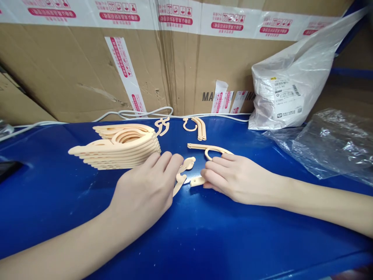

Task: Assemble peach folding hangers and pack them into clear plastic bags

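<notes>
We grip a smooth, curved hook (180,179), left hand (147,177) fingers pressed together; right hand (233,177) pinches a straight, dimpled bar (196,181).

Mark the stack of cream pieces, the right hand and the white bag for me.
Stack of cream pieces (124,153): head view, on its layered edges.
Right hand (233,177): head view, on the back of the hand.
White bag (287,91): head view, on its labelled front.

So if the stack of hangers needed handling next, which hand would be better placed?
Probably the left hand: it is close beside the stack. The right hand is farther off and appears to grip a loose piece.
</notes>
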The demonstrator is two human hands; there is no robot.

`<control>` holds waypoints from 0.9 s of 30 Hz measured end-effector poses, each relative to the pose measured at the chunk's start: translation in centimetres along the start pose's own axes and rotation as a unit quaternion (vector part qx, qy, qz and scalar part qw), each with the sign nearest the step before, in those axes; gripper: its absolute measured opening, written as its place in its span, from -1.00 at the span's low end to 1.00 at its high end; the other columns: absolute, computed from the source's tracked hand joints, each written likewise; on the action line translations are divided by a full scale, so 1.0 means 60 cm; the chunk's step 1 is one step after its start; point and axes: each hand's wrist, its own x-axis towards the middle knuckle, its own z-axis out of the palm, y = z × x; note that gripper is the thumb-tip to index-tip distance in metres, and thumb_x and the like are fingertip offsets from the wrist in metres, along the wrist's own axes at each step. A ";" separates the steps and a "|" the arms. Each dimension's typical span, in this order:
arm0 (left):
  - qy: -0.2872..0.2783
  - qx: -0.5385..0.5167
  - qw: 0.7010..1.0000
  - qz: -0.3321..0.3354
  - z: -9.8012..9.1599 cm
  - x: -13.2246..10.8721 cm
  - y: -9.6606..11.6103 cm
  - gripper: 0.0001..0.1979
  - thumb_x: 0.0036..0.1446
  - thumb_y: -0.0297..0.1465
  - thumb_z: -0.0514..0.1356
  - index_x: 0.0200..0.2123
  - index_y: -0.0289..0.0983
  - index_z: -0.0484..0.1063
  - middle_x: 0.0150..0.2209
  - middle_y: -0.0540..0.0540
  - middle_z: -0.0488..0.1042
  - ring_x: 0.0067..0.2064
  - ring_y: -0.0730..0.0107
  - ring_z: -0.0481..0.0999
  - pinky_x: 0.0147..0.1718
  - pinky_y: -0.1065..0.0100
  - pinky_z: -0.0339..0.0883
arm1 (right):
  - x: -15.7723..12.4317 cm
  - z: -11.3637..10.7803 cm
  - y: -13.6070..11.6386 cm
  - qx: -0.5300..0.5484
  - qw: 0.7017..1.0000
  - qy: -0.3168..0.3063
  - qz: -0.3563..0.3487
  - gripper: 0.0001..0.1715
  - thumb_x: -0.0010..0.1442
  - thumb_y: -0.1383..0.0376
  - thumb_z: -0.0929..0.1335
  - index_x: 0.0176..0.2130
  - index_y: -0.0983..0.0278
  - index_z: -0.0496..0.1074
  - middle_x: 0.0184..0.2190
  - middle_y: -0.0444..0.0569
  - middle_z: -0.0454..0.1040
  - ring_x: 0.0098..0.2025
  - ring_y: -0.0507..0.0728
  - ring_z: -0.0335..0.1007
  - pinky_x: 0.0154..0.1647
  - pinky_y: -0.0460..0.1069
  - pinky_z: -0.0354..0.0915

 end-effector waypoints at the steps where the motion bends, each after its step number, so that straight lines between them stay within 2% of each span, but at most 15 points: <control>1: -0.002 -0.017 1.000 -0.018 0.003 0.000 0.000 -0.80 0.36 -0.47 -0.02 -0.27 -0.30 0.37 -0.44 -0.05 0.42 -0.41 0.24 0.47 -0.56 0.31 0.12 | 0.000 -0.001 0.000 0.005 1.000 0.001 -0.006 -0.61 0.46 0.25 0.13 -0.29 0.31 0.39 -0.45 -0.10 0.44 -0.42 0.09 0.32 -0.35 0.02 0.16; 4: -0.017 -0.041 0.998 -0.042 0.010 0.000 0.002 -0.79 0.40 -0.35 -0.02 -0.24 -0.27 0.34 -0.42 -0.04 0.42 -0.40 0.27 0.48 -0.59 0.34 0.05 | -0.001 -0.004 0.000 0.022 0.999 -0.013 -0.020 -0.57 0.48 0.24 0.08 -0.26 0.32 0.38 -0.51 -0.12 0.42 -0.51 0.05 0.30 -0.46 0.01 0.12; 6: -0.017 -0.045 0.998 -0.037 0.012 -0.001 0.004 -0.79 0.41 -0.36 -0.03 -0.25 -0.26 0.33 -0.43 -0.02 0.41 -0.43 0.30 0.47 -0.60 0.35 0.02 | -0.001 -0.005 0.000 0.028 0.999 -0.024 -0.027 -0.55 0.49 0.25 0.06 -0.26 0.32 0.37 -0.53 -0.14 0.41 -0.56 0.03 0.27 -0.52 0.00 0.08; 11: -0.015 -0.072 0.997 -0.031 0.009 -0.003 0.009 -0.84 0.39 -0.39 -0.01 -0.20 -0.28 0.33 -0.37 -0.03 0.45 -0.39 0.32 0.51 -0.57 0.38 0.12 | -0.004 -0.001 0.000 0.015 0.999 -0.026 -0.020 -0.58 0.49 0.24 0.06 -0.25 0.31 0.35 -0.56 -0.17 0.39 -0.63 -0.01 0.21 -0.61 -0.01 -0.02; 15: -0.015 -0.077 0.997 -0.023 0.008 -0.003 0.010 -0.84 0.37 -0.41 -0.01 -0.23 -0.29 0.34 -0.41 -0.01 0.44 -0.42 0.34 0.50 -0.60 0.38 0.07 | -0.006 0.005 0.004 0.034 0.999 -0.018 0.008 -0.57 0.49 0.21 0.07 -0.26 0.32 0.34 -0.54 -0.14 0.44 -0.63 -0.02 0.27 -0.62 -0.03 -0.03; 20: -0.026 -0.074 0.997 -0.011 0.008 -0.001 0.008 -0.78 0.31 -0.46 -0.03 -0.37 -0.28 0.32 -0.51 0.02 0.37 -0.53 0.38 0.42 -0.62 0.36 0.03 | -0.007 0.008 0.011 0.071 0.994 -0.021 0.081 -0.51 0.49 0.15 0.04 -0.20 0.33 0.37 -0.50 -0.11 0.53 -0.62 0.00 0.38 -0.65 -0.06 -0.01; 23: -0.034 -0.096 0.995 -0.007 0.007 -0.003 0.005 -0.76 0.28 -0.46 -0.05 -0.43 -0.27 0.30 -0.56 0.04 0.33 -0.57 0.40 0.38 -0.62 0.37 0.04 | -0.006 0.006 0.013 0.086 0.993 0.007 0.087 -0.54 0.49 0.14 0.07 -0.19 0.33 0.38 -0.53 -0.12 0.53 -0.57 0.01 0.45 -0.64 -0.07 0.02; 27: -0.058 -0.160 0.985 -0.014 0.011 -0.007 0.001 -0.75 0.30 -0.44 -0.09 -0.38 -0.27 0.32 -0.54 0.05 0.35 -0.57 0.42 0.37 -0.62 0.38 0.05 | -0.006 0.005 0.014 0.098 0.991 0.060 0.067 -0.63 0.46 0.17 0.16 -0.15 0.35 0.41 -0.41 -0.09 0.60 -0.47 0.01 0.52 -0.55 -0.08 0.17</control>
